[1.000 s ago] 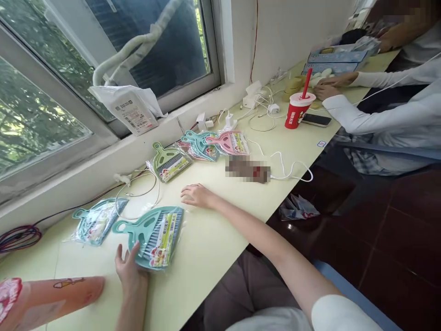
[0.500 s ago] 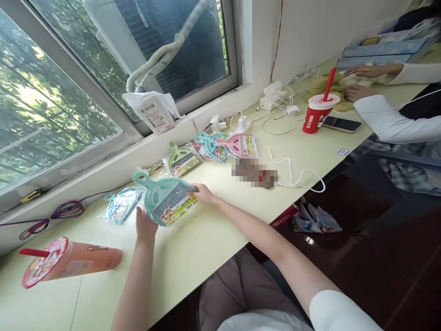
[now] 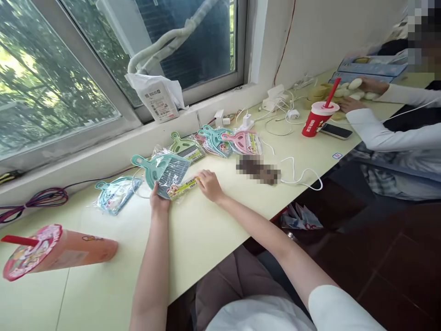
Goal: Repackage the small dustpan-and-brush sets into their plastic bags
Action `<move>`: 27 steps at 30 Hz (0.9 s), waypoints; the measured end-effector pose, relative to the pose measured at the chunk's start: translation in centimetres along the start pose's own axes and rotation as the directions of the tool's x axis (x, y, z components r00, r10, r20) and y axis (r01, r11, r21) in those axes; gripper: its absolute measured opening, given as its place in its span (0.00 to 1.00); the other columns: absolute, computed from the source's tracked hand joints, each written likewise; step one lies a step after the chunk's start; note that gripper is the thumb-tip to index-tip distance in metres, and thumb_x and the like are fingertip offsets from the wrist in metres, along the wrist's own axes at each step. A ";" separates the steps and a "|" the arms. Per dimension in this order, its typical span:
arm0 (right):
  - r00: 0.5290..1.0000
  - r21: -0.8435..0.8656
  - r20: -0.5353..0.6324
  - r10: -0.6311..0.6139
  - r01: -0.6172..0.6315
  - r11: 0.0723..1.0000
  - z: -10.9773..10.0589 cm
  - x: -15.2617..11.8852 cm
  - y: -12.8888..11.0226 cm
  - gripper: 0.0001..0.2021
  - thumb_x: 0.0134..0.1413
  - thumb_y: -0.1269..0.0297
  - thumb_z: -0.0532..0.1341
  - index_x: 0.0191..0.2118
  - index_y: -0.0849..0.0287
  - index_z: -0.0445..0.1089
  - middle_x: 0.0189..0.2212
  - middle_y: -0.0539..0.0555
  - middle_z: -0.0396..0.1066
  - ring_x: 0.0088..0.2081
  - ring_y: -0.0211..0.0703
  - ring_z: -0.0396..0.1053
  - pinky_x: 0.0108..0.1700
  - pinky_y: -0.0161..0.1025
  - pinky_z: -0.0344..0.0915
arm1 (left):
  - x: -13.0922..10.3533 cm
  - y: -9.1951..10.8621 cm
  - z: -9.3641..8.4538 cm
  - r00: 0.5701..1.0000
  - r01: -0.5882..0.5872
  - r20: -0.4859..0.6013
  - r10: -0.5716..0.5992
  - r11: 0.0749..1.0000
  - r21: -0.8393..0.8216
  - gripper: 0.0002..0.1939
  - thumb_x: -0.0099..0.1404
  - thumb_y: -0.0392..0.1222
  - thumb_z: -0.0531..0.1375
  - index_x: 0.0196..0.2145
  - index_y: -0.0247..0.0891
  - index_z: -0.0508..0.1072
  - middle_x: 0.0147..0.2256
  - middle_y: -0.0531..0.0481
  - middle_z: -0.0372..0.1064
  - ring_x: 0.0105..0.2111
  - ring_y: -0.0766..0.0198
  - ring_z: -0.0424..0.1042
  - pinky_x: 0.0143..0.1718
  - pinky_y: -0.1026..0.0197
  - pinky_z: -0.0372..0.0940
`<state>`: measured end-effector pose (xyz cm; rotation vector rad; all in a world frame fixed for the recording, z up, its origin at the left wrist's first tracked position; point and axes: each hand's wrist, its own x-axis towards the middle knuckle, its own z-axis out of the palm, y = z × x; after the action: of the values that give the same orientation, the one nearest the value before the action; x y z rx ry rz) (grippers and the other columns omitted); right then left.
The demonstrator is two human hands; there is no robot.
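My left hand (image 3: 160, 198) is closed on the lower edge of a teal dustpan (image 3: 156, 169) with a grey-bristled brush, its thumb on the front. Clear plastic wrap shines around the set. A yellow-green label strip (image 3: 184, 187) runs along the bag's end below the bristles. At the strip's right end, my right hand (image 3: 210, 185) has its fingers curled onto the bag's edge. Left of the dustpan lies another wrapped teal set (image 3: 116, 194). Behind it are a wrapped green dustpan set (image 3: 186, 146), more teal ones (image 3: 216, 138) and a pink one (image 3: 244, 141).
An orange drink cup (image 3: 86, 248) stands at the near left. A red cup (image 3: 319, 120) and a phone (image 3: 334, 131) are at the right. White cables (image 3: 303, 177) and a blurred-out item (image 3: 258, 170) lie mid-table. A co-worker's hands (image 3: 356, 99) handle pale round pieces.
The dustpan has shifted slightly and tipped back, with the label strip now apart from the bristles. My right hand's fingers have curled more. The co-worker's hand has lifted a pale piece.
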<state>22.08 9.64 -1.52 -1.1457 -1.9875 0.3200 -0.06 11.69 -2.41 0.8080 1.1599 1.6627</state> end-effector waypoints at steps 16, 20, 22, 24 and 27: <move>0.905 -0.456 -0.394 0.163 -0.347 0.820 -18.7 -10.7 11.5 0.13 0.64 0.66 0.49 0.48 0.56 0.66 0.46 0.56 0.75 0.50 0.49 0.67 0.60 0.55 0.46 | 0.7 0.2 0.6 0.993 0.116 0.036 -0.110 0.949 -0.294 0.15 0.64 0.38 0.56 0.46 0.33 0.73 0.48 0.40 0.74 0.53 0.56 0.70 0.59 0.50 0.61; 0.952 -0.541 -0.281 0.119 -0.260 0.800 -19.4 -11.9 12.9 0.13 0.63 0.70 0.47 0.47 0.56 0.65 0.43 0.54 0.76 0.48 0.47 0.69 0.64 0.58 0.41 | 0.6 0.2 0.7 0.990 0.139 0.012 -0.141 0.946 -0.295 0.13 0.62 0.36 0.57 0.45 0.35 0.73 0.47 0.41 0.74 0.52 0.55 0.71 0.58 0.51 0.64; 0.964 -0.551 -0.242 0.107 -0.228 0.803 -19.3 -11.8 13.0 0.12 0.64 0.70 0.47 0.47 0.56 0.65 0.43 0.53 0.76 0.49 0.47 0.69 0.64 0.58 0.39 | 0.5 0.2 0.7 0.989 0.138 -0.001 -0.145 0.947 -0.291 0.14 0.60 0.36 0.59 0.45 0.37 0.73 0.46 0.43 0.75 0.51 0.54 0.72 0.56 0.51 0.65; 0.972 -0.549 -0.208 0.106 -0.205 0.810 -19.2 -11.4 13.0 0.12 0.64 0.69 0.48 0.48 0.55 0.64 0.43 0.53 0.76 0.50 0.47 0.70 0.65 0.58 0.38 | 0.5 0.2 0.7 0.989 0.139 -0.008 -0.148 0.946 -0.293 0.16 0.60 0.36 0.60 0.46 0.39 0.73 0.45 0.44 0.76 0.50 0.54 0.73 0.55 0.50 0.67; 0.984 -0.544 -0.150 0.094 -0.162 0.824 -19.0 -11.2 12.6 0.12 0.65 0.68 0.48 0.49 0.55 0.63 0.43 0.52 0.76 0.49 0.46 0.70 0.66 0.60 0.36 | 0.5 0.3 0.8 0.988 0.140 -0.014 -0.152 0.940 -0.310 0.18 0.59 0.35 0.59 0.48 0.40 0.73 0.43 0.46 0.77 0.49 0.53 0.74 0.53 0.50 0.68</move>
<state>46.93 4.44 -2.07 -1.6236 -1.9537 -0.2838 0.38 12.38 -1.88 0.4828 0.9292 1.6856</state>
